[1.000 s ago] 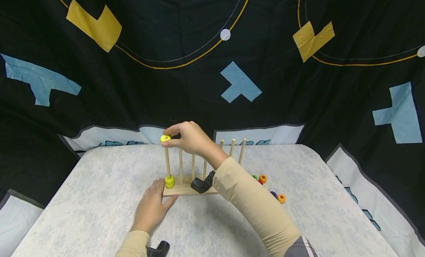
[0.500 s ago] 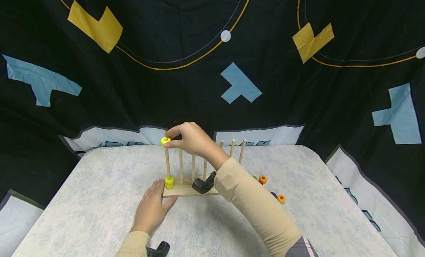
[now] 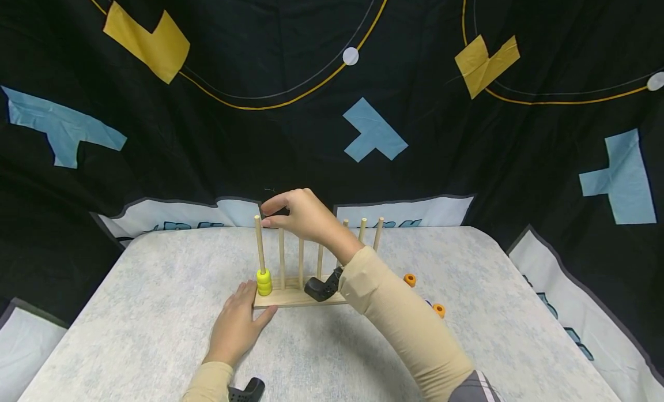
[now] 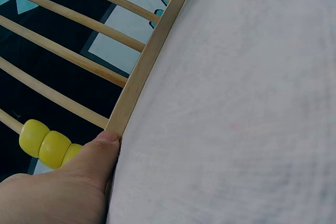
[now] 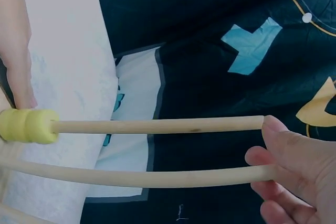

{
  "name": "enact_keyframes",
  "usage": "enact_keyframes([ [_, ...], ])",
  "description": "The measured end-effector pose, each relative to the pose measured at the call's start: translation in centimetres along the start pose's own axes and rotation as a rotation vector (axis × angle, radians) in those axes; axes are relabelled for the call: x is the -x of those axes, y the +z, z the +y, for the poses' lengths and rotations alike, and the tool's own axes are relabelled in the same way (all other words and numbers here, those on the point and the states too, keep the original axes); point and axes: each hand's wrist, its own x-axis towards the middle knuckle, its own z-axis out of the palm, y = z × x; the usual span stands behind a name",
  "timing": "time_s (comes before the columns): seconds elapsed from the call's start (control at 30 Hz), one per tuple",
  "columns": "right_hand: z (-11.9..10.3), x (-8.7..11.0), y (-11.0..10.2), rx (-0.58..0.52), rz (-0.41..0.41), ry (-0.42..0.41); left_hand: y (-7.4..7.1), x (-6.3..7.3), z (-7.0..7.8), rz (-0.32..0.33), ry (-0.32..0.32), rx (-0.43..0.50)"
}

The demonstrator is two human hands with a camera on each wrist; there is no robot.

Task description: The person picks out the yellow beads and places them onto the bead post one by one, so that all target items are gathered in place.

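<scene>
Three yellow beads [image 3: 264, 282] are stacked at the foot of the leftmost peg of a wooden peg rack [image 3: 298, 298]. My left hand [image 3: 236, 324] rests against the rack's left end, fingers extended along its side and thumb on the front edge. The left wrist view shows that thumb [image 4: 97, 156] pressed to the base close to the yellow beads [image 4: 52, 142]. Up at the leftmost peg's top [image 3: 257, 220] is my right hand [image 3: 306, 214], its thumb and forefinger parted and holding no bead. In the right wrist view, the thumb [image 5: 275, 129] overlaps the peg's tip.
Several more bare pegs [image 3: 282, 258] stand in a row along the base. Right of the rack, orange beads [image 3: 410, 280] lie on the pale tabletop [image 3: 493, 310], partly behind my right sleeve [image 3: 399, 315]. A dark cloth [image 3: 290, 148] hangs behind the table.
My right hand has let go of a yellow bead at the peg's top, and it has dropped onto the two below. The hand has shifted slightly right; the left hand has stayed put.
</scene>
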Motion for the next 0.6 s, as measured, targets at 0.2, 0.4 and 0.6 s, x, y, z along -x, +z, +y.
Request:
enact_keyframes([
  [0.2,-0.3,0.6,-0.8,-0.020,0.027,-0.016,-0.2,0.1,0.2,-0.003,0.001,0.001],
  [0.4,-0.5,1.9,-1.2,-0.043,0.051,-0.062,-0.2,0.1,0.2,-0.012,-0.011,0.000],
  [0.6,-0.8,3.8,-1.3,-0.050,0.101,-0.133,-0.2,0.1,0.2,-0.014,-0.012,-0.001],
])
